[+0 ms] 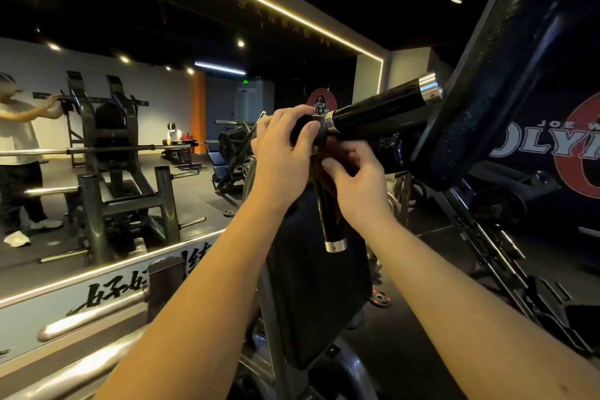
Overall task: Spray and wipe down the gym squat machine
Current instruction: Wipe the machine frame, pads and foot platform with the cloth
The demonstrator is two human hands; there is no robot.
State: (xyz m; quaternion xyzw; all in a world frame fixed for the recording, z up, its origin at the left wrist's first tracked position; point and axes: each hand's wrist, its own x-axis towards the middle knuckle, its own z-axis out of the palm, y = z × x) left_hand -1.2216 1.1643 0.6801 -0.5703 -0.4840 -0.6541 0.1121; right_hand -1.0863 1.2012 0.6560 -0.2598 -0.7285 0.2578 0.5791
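The left grip [285,146] is curled over the near end of the squat machine's glossy black cylindrical handle with chrome collars [380,109]. Just below and to its right, the right grip [357,182] pinches what looks like a dark reddish-brown cloth [328,172] against the joint beneath. The handle's long axis runs up and rightward from both grips. The cloth-bearing right one is probably better placed to wipe along it.

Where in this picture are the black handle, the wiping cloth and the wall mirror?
Black handle [380,110]: head view, middle of the sideways grip.
Wiping cloth [334,145]: head view, the fold showing just under the handle.
Wall mirror [201,178]: head view, glass at the reflected floor.
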